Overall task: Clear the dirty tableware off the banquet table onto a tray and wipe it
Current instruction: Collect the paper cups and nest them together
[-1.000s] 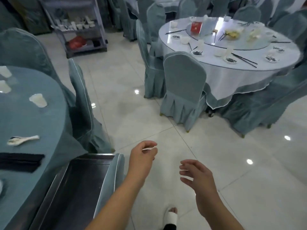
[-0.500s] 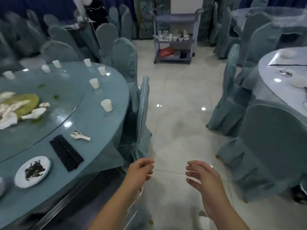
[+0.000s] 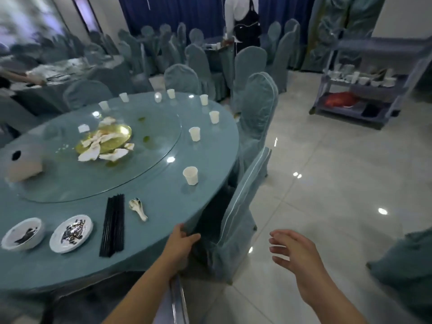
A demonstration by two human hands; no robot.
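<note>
The round banquet table has a teal cloth and a glass turntable. On it lie a gold plate of scraps, two dirty white saucers, a bundle of black chopsticks, a white spoon and several white cups, the nearest cup by the right rim. My left hand touches the table's near edge, with its fingers on the cloth. My right hand hovers over the floor, fingers loosely spread, holding nothing. The metal tray's rim shows under my left forearm.
A covered chair stands pushed in just right of my left hand, another chair behind it. A grey service cart with white crockery stands at the back right. A person stands at a far table. Tiled floor lies to the right.
The view has swung left from the floor and far table onto this table. My left hand has come from mid-air to the table's edge. My right hand stays spread in the air.
</note>
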